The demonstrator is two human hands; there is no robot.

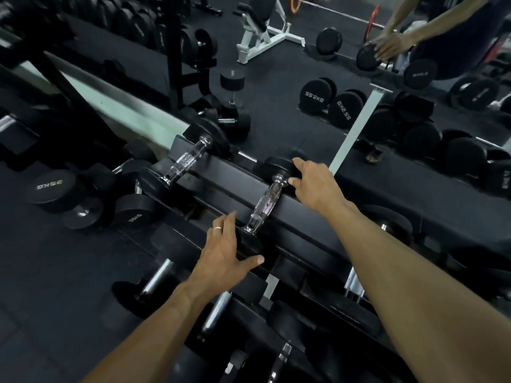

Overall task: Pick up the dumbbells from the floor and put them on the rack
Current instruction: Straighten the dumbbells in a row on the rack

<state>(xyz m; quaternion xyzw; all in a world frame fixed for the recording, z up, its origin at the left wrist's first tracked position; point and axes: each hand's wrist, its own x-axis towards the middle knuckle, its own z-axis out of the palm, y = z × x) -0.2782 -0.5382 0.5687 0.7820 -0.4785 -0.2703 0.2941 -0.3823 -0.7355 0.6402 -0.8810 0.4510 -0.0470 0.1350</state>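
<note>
A black dumbbell with a chrome knurled handle [265,206] lies across the top tier of the black rack [309,217]. My left hand [225,251] cups its near head, thumb and fingers spread around it. My right hand [315,183] rests on its far head, fingers on the rubber. A second chrome-handled dumbbell [185,161] lies on the same tier to the left. On the floor at the left lie black dumbbells marked 35KG [51,186] and 35KG [135,210].
Lower rack tiers hold more dumbbells with chrome handles [156,280]. A mirror behind the rack reflects dumbbells [315,96], a white bench frame [265,37] and a person's arms [392,42]. An upright dumbbell [232,100] stands by a black post.
</note>
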